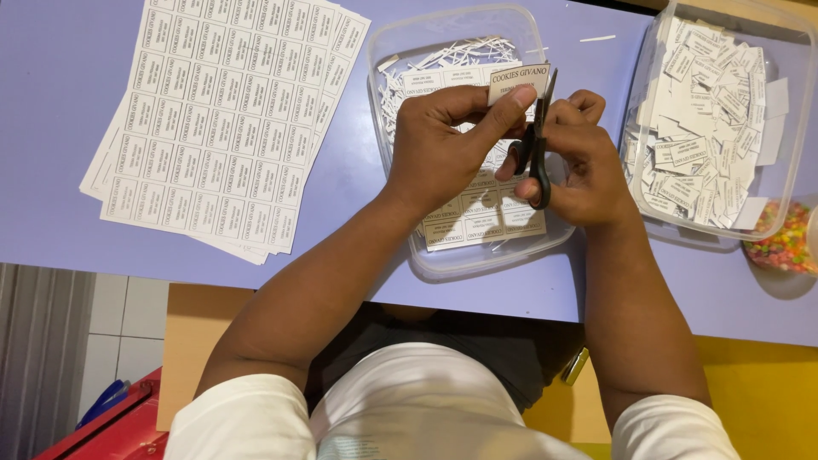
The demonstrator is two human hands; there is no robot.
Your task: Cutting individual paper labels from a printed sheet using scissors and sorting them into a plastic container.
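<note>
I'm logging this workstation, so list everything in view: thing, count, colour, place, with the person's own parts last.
Label sheets: a stack, white with black print, table left.
Middle tub: one, clear plastic, holding paper trimmings and a part-cut sheet.
Right tub: one, clear, full of cut labels.
Sweets container: one, multicoloured contents, far right edge.
Table: one, lilac top.
Scissors: one pair, black handles, in the right hand.
Single label: one, white, pinched by left fingers.
Left hand: above the middle tub.
Right hand: beside it, working the scissors.
</note>
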